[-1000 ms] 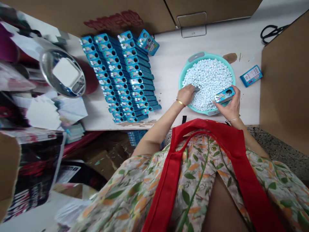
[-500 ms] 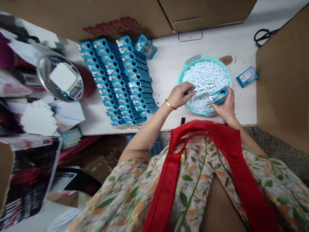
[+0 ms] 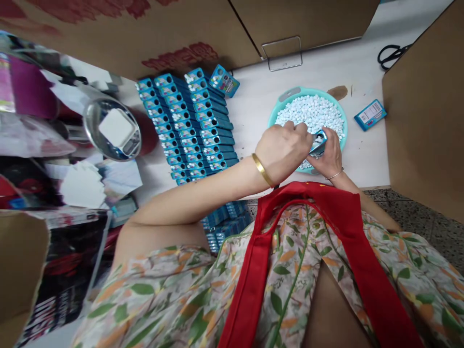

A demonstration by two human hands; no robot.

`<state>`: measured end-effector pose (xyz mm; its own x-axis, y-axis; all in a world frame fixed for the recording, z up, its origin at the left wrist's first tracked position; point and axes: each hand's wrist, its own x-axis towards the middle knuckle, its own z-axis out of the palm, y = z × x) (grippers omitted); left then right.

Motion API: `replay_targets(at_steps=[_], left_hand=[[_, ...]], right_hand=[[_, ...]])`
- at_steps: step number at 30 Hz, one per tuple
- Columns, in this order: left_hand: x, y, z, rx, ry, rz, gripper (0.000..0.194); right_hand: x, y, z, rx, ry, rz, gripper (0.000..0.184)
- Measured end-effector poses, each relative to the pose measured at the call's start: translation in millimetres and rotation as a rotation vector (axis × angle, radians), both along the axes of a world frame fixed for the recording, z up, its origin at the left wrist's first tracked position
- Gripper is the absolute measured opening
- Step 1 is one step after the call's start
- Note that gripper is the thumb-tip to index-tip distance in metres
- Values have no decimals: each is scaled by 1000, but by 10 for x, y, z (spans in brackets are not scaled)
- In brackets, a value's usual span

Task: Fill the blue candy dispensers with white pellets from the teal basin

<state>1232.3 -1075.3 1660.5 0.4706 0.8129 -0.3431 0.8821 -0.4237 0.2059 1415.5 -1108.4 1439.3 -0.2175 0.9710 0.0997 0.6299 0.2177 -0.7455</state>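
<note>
My right hand (image 3: 330, 153) grips a small blue candy box (image 3: 319, 140) with its opening end turned up, over the tub. Above that end, my left hand (image 3: 286, 147) is closed with its knuckles up. A silvery edge shows at its fingertips, seemingly a small metal scoop, mostly hidden by the hand. Beneath both hands stands a turquoise plastic tub (image 3: 272, 112) full of small white candies (image 3: 313, 110). Left of it, several rows of blue boxes (image 3: 213, 123) stand packed together, their round holes facing up, with white candies visible at many of them.
One blue box (image 3: 225, 81) leans at the rows' back end; another box (image 3: 370, 115) lies right of the tub. Black scissors (image 3: 393, 55) lie far right beside a cardboard panel (image 3: 424, 106). A kitchen scale (image 3: 119, 128) sits on a round steel container (image 3: 90, 118) at left.
My left hand has moved from the candies in the tub up and right to the box's opening. The box in my right hand has tilted and come slightly left. The view has shifted.
</note>
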Motion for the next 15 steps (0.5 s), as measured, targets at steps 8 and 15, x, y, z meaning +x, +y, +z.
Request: replay_targets(at_steps=[8, 15], left_hand=[[-142, 129, -691, -28, -276, 113, 50], [-5, 386, -1078, -55, -307, 201, 32]], right_hand=[[-77, -30, -3, 19, -19, -87, 101], [613, 400, -25, -22, 36, -121, 116]])
